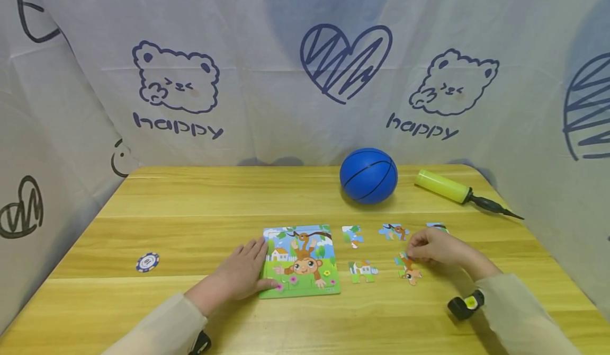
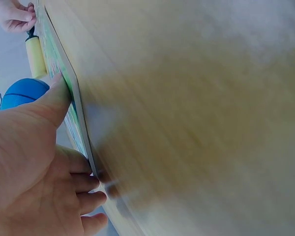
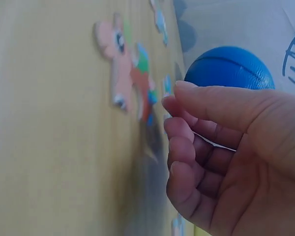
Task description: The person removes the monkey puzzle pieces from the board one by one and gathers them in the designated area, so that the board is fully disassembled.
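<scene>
A square monkey jigsaw puzzle (image 1: 305, 265) lies flat on the table. My left hand (image 1: 243, 270) rests along its left edge, fingers stretched out and thumb over the lower left corner. In the left wrist view that thumb (image 2: 59, 101) lies on the puzzle's rim. My right hand (image 1: 436, 246) hovers by a loose puzzle piece (image 1: 410, 275) with part of the monkey's face. In the right wrist view its fingers (image 3: 182, 147) are loosely curled with nothing visible between them. The piece with the eye (image 3: 120, 64) lies apart from the fingertips.
More loose pieces lie nearby: a tree piece (image 1: 351, 236), a house piece (image 1: 363, 271), a branch piece (image 1: 394, 231) and one partly behind the right hand (image 1: 437, 226). A blue ball (image 1: 368, 176) and yellow-green pump (image 1: 443, 186) are at the back; a poker chip (image 1: 147, 262) lies left.
</scene>
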Motion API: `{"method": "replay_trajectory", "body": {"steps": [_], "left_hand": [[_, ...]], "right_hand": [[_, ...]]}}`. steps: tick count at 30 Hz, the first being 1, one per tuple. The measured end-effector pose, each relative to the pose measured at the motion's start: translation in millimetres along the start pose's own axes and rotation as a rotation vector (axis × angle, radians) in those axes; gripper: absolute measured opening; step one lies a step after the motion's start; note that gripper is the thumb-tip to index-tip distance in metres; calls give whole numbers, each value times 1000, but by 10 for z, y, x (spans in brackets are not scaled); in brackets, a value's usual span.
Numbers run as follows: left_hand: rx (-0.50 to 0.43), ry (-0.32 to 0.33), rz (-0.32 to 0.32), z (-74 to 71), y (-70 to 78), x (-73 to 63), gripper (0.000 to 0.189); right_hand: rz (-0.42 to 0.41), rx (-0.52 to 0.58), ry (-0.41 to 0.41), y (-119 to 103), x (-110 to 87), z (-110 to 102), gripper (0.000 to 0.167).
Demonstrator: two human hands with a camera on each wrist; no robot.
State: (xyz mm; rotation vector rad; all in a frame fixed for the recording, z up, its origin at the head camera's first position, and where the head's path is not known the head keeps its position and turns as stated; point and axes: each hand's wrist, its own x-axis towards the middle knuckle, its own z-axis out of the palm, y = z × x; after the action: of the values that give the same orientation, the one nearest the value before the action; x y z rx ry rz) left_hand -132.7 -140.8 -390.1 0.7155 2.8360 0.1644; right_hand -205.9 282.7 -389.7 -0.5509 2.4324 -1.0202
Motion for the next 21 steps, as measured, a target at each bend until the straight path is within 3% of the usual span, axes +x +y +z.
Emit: {"method": "replay_trajectory", "body": {"steps": [8, 14, 21], "left_hand": [[4, 6, -2, 5, -4, -4, 89], [0, 9, 1, 8, -7, -1, 90], [20, 3, 2, 11, -9, 8, 89]], "right_hand": [[-66, -37, 19, -250, 175, 101, 17], [-141, -113, 9, -491, 389, 292, 16], [-252, -115, -29, -783, 606, 546, 14]]}}
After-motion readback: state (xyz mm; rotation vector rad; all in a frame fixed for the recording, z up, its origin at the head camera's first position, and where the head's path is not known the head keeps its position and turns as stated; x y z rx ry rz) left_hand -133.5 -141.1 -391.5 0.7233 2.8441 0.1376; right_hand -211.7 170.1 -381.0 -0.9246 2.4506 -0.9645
